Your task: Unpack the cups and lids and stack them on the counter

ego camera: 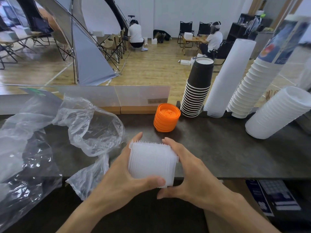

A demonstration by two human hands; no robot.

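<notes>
A stack of translucent white lids sits between both my hands at the front edge of the dark counter. My left hand grips its left side, thumb curled under the near edge. My right hand grips its right side. Behind them stands a short stack of orange lids. Further right are black paper cups, a tall frosted cup stack, white ribbed cups and a leaning stack of white lids.
Crumpled clear plastic bags cover the counter's left half. A low clear screen runs along the counter's back edge. A printed card lies lower right. Beyond are a wooden floor, a tent, folding chairs and two people.
</notes>
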